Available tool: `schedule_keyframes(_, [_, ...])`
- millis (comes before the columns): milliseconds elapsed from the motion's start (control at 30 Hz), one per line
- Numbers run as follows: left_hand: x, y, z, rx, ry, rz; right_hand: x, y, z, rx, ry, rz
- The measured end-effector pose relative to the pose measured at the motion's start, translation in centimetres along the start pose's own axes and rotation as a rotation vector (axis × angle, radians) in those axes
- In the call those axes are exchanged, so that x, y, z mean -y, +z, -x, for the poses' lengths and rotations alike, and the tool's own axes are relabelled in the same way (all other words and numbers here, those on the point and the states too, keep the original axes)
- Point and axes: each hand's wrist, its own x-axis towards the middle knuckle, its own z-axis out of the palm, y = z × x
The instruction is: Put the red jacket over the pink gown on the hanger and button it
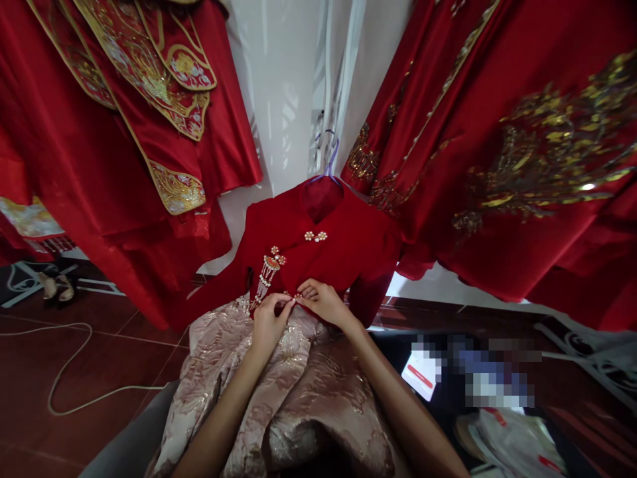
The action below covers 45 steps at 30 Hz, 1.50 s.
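Your two bare hands meet at centre: left hand point(267, 323) and right hand point(324, 302), fingertips pinched on small pearl button point(293, 297) at front flap of one red satin jacket point(348, 252) on hanger. One tassel brooch point(267, 273) just left. Pink-gold brocade skirt point(298, 392) below.

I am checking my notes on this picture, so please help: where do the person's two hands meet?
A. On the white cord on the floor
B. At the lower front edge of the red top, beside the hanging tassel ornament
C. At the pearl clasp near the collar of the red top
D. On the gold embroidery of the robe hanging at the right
B: the left hand and right hand pinch together at the lower front of the red top, just right of the tassel ornament.
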Motion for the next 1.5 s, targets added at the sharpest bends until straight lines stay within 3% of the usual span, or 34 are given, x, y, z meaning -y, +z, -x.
schedule_keyframes(267, [-0.3, 0.2, -0.8, -0.072, -0.184, 0.274, 1.0, -0.7, 0.2, 0.104, 0.025, -0.115])
schedule_keyframes(467, [-0.6, -0.5, -5.5, -0.173, -0.316, 0.557, 3.2, -3.5, 1.0, 0.316, 0.048, -0.221])
schedule_keyframes(633, [-2.0, -1.0, -8.4, -0.102, -0.343, 0.651, 4.1, -4.8, 1.5, 0.374, 0.05, -0.264])
schedule_keyframes(900, [-2.9, -1.0, -8.3, -0.082, -0.498, 0.94, 3.8, -4.6, 1.3, 0.37, 0.043, -0.264])
schedule_keyframes(1267, [-2.8, 0.0, -8.8, -0.188, -0.569, 0.871, 3.9, -4.7, 1.4, 0.358, 0.04, -0.252])
schedule_keyframes(1400, [-3.1, -0.1, -8.7, -0.037, -0.571, 0.856, 4.1, -5.0, 1.5, 0.374, 0.04, -0.255])
schedule_keyframes(1500, [-3.9, 0.3, -9.6, 0.081, -0.417, 0.698, 4.2, -5.3, 1.7, 0.426, 0.064, -0.24])
